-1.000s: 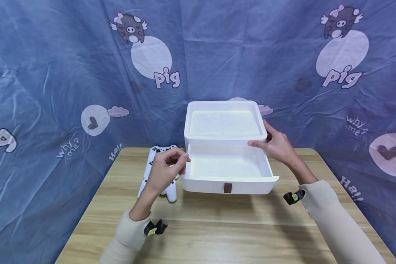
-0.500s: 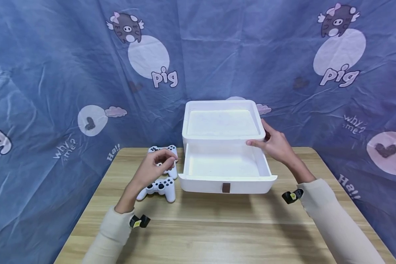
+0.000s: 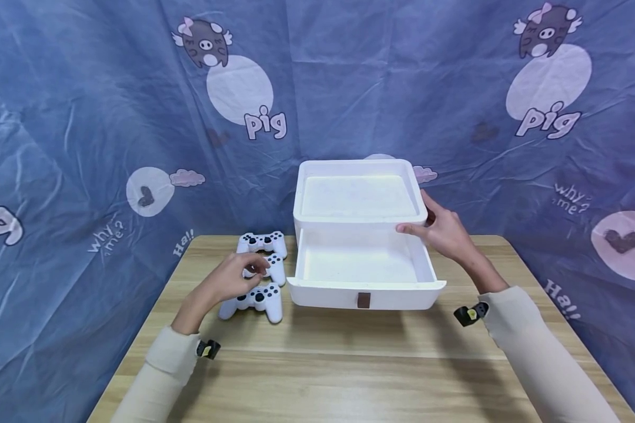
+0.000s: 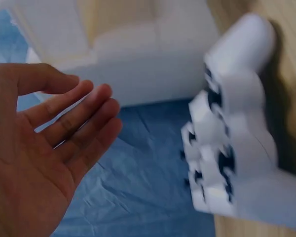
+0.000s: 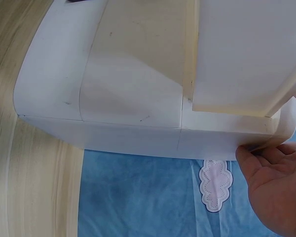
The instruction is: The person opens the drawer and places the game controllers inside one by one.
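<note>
A white drawer box (image 3: 357,197) stands at the back of the table, its drawer (image 3: 317,295) pulled out toward me with nothing inside. A brown tab (image 3: 363,300) marks the drawer front. My right hand (image 3: 440,235) grips the box's right side, thumb on the front edge; in the right wrist view its fingers (image 5: 259,160) bend against the corner. Left of the box lie white game controllers in a column: a near one (image 3: 264,298), a middle one (image 3: 277,271) and a far one (image 3: 263,242). Over them hovers my left hand (image 3: 233,279), fingers loosely bent, holding nothing.
The wooden table (image 3: 349,376) stretches toward me in front of the drawer. Behind it hangs a blue curtain (image 3: 338,106) printed with pigs. A wrist camera (image 3: 208,349) sits on my left sleeve, another (image 3: 471,314) on my right.
My left hand has moved left and down, from beside the drawer's left edge to over the controllers, uncovering the far one. The right hand stays on the box.
</note>
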Motion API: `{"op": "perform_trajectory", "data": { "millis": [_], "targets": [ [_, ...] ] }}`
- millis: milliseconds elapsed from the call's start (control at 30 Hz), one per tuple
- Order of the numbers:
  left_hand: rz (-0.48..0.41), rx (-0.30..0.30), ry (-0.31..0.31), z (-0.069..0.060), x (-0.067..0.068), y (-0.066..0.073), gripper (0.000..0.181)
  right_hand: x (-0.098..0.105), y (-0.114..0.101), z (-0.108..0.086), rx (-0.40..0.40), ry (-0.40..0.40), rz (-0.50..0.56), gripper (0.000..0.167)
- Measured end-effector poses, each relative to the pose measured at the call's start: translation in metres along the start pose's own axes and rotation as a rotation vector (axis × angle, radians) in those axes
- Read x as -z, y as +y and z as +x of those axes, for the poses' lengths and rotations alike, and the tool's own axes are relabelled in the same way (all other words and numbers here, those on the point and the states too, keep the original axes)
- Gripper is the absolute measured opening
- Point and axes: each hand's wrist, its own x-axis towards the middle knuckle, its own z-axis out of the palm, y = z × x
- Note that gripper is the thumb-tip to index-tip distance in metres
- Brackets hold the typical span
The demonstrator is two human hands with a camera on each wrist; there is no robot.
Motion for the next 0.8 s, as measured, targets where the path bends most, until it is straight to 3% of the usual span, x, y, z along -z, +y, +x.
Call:
{"op": "perform_trajectory", "data": {
  "millis": [267,400,567,800],
  "targets": [
    [0.142,0.168,-0.237,-0.008,-0.006,-0.021,0.05,0.0,0.001,-0.001,-0.006,0.0,-0.011,0.113],
    [0.166,0.202,-0.323,-0.008,-0.014,-0.028,0.065,0.001,0.001,-0.001,-0.006,0.001,-0.005,0.113],
    [0.184,0.21,-0.36,-0.008,-0.025,-0.037,0.069,0.0,0.002,0.0,-0.01,-0.005,0.004,0.115],
    [0.234,0.233,-0.344,-0.008,-0.033,-0.036,0.062,0.0,0.002,0.0,0.003,-0.003,-0.001,0.115]
  ]
}}
